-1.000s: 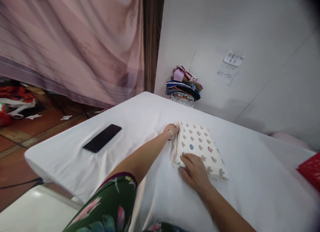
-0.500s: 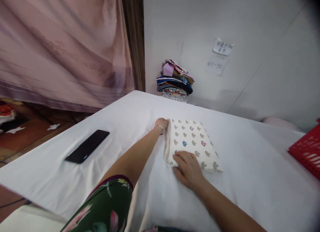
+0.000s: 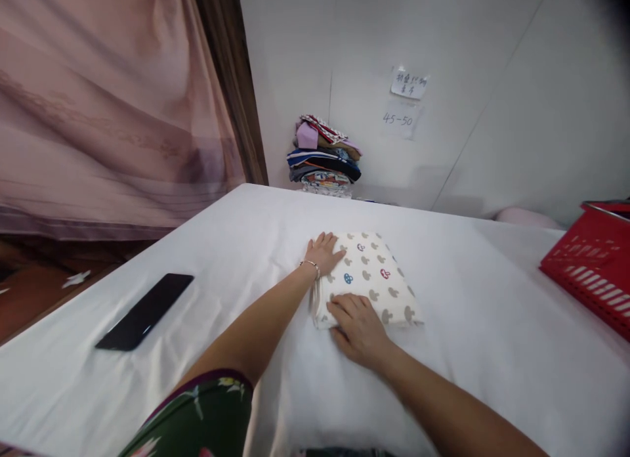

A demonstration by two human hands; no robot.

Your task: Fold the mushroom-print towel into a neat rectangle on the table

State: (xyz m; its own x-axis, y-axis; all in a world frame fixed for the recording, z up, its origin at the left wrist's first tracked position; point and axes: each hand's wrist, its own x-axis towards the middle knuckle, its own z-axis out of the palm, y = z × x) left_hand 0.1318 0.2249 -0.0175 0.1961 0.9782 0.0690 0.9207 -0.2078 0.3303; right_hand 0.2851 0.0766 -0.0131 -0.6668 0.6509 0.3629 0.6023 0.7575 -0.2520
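A folded white cloth (image 3: 374, 273) printed with grey mushroom shapes, plus a few blue and red ones, lies flat in several layers on the white-covered table (image 3: 472, 358). My left hand (image 3: 325, 252), with a bracelet at the wrist, rests on the cloth's far left part, palm down and fingers spread. At the near left edge is my right hand (image 3: 361, 329), its fingers lying on top of the cloth and its thumb apart beside the edge. Neither hand lifts the cloth.
A black phone (image 3: 145, 312) lies on the left of the table. Behind the far edge stands a stack of folded clothes (image 3: 325, 156) against the wall. A red plastic basket (image 3: 590, 266) is at the right. Pink curtains (image 3: 108, 102) hang at the left.
My left hand has moved from the cloth's left edge onto its top and spread its fingers. My right hand stays at the near edge. The view has turned slightly right.
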